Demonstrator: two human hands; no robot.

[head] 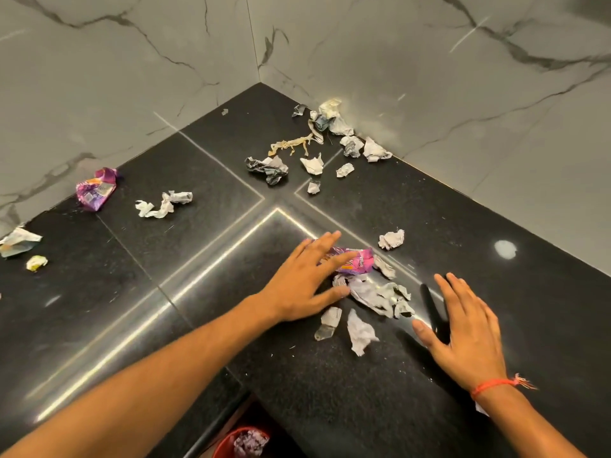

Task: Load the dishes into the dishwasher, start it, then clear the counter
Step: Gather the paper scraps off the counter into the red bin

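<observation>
A black granite counter [330, 385] fills a corner and is littered with crumpled scraps. My left hand [304, 282] lies flat with fingers spread, its fingertips resting on a pink wrapper [358, 262]. My right hand [466, 328] lies open and flat on the counter, to the right of a small heap of grey paper scraps [377, 297]. The heap sits between both hands. Two more scraps, a clear one [328, 323] and a white one [360, 332], lie just in front of it.
Several crumpled papers [330, 140] are piled in the far corner by the marble wall [463, 94]. A purple wrapper [96, 189], a white twist [163, 204] and more scraps [18, 242] lie at the left. A red bin [244, 442] with rubbish stands below the counter edge.
</observation>
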